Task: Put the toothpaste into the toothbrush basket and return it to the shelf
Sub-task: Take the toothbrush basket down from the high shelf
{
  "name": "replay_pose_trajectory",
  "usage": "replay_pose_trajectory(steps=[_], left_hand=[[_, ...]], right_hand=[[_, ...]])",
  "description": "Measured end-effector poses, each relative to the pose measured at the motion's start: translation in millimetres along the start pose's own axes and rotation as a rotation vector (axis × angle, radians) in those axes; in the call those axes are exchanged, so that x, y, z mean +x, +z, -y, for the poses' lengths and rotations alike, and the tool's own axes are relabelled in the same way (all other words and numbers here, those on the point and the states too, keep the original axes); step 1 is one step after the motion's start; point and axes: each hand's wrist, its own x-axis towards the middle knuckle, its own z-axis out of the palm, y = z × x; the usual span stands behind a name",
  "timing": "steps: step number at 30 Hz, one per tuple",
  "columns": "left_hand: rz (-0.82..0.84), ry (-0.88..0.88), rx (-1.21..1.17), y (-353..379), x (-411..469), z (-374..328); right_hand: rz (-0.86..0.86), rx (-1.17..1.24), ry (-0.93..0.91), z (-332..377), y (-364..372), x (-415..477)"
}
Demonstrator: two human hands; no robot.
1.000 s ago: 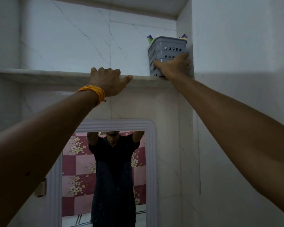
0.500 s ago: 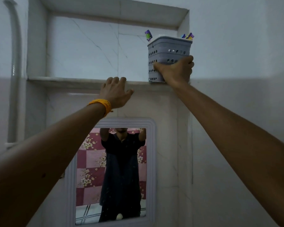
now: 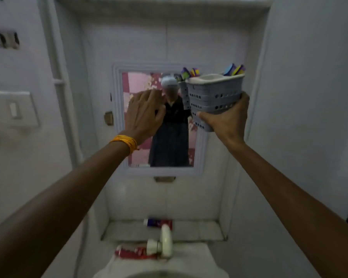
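Two hands raised: your right hand [image 3: 225,121] grips the basket [image 3: 214,97], left hand [image 3: 144,113] open, empty. Lower it level toward the toothpaste [image 3: 159,222] below.

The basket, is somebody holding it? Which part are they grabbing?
Yes. The right hand holds the grey toothbrush basket by its lower part, with fingers wrapped round the bottom. The left hand holds nothing.

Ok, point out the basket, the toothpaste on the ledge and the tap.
basket [image 3: 213,97]: head view, perforated front wall.
toothpaste [image 3: 159,223]: head view, middle of the tube.
tap [image 3: 166,240]: head view, white spout.
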Motion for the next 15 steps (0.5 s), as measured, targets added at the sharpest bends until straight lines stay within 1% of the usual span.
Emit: replay_pose_trajectory(steps=[3, 5, 7, 11, 15], left_hand=[[0.106, -0.099, -0.031, 30.4, -72.1, 19.0], [0.172, -0.156, -0.060, 47.5, -114.5, 28.3], [0.265, -0.223, -0.086, 65.8, -160.3, 40.6], [0.488, -0.351, -0.118, 94.5, -250.2, 64.3], [0.694, -0.404, -0.097, 115.5, -316.8, 80.2]], right_hand=[[0.066, 0.008, 0.080, -53.6, 1.8, -66.5], [0.076, -0.005, 0.142, -82.0, 3.3, -104.7], [0.091, -0.032, 0.240, -110.2, 5.6, -146.2], [0.113, -0.119, 0.387, -165.3, 10.5, -223.6], [0.106, -0.171, 0.538, -208.3, 17.3, -283.5]])
